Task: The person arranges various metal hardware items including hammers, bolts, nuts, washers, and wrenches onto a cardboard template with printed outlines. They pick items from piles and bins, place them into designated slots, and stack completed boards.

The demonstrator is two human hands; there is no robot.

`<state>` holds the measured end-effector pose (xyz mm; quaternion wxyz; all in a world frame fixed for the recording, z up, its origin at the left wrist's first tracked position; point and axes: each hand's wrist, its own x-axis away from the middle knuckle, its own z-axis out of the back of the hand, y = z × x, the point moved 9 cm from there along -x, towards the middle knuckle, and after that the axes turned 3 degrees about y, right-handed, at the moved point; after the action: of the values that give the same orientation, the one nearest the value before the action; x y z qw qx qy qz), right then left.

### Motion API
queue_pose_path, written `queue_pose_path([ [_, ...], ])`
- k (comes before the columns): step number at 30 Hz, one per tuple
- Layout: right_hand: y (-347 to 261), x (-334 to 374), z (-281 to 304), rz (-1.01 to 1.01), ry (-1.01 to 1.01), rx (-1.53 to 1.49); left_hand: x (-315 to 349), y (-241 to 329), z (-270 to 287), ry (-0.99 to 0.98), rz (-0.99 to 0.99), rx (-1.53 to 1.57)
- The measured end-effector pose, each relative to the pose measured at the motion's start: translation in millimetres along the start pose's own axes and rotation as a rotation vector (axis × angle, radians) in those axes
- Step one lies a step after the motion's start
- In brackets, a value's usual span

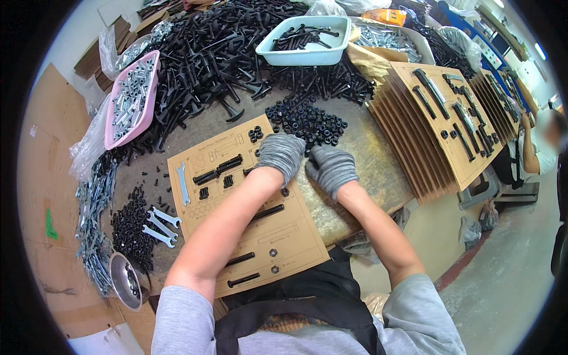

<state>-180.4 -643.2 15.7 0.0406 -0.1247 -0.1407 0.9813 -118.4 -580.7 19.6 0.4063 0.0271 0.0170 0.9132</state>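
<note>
Workshop bench: dark, scuffed top [355,204] crowded with hardware; directions follow a clock centred on the cardboard sheet.
Cardboard sheet: lying flat [299,248] on the bench in front of the person, tilted, with printed outlines; black bolts [243,279] and small nuts rest on it, and a silver wrench [183,183] lies near its 10 o'clock edge.
Loose black nuts: piled [307,121] at 1 o'clock, just beyond both hands.
Left hand: grey-gloved [283,155], over the sheet's 1 o'clock corner, fingers bent toward the nuts; whether it grasps any cannot be told.
Right hand: grey-gloved [332,168], at 2 o'clock off the sheet, fingers curled at the pile's near edge; its grip is hidden.
Left side: small black screws [135,228] and three wrenches [161,226] between 8 and 9, metal bowl [120,277] at 8, pink tray [145,122] at 10.
Far side: heaped black bolts from 11 to 12, pale blue tray [305,58] between 12 and 1.
Right side: upright cardboard stack [408,142] at 2, another person [547,160] near 3.
</note>
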Motion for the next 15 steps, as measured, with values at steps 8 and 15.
queue_pose_path([
  [8,52.5,18.1,14.4,-0.355,-0.205,-0.243,3.3,3.5,0.3,0.113,-0.025,0.067],
  [15,49.8,-7.6,17.4,-0.207,-0.057,-0.005,-2.1,19.2,-0.2,0.116,-0.061,0.075],
])
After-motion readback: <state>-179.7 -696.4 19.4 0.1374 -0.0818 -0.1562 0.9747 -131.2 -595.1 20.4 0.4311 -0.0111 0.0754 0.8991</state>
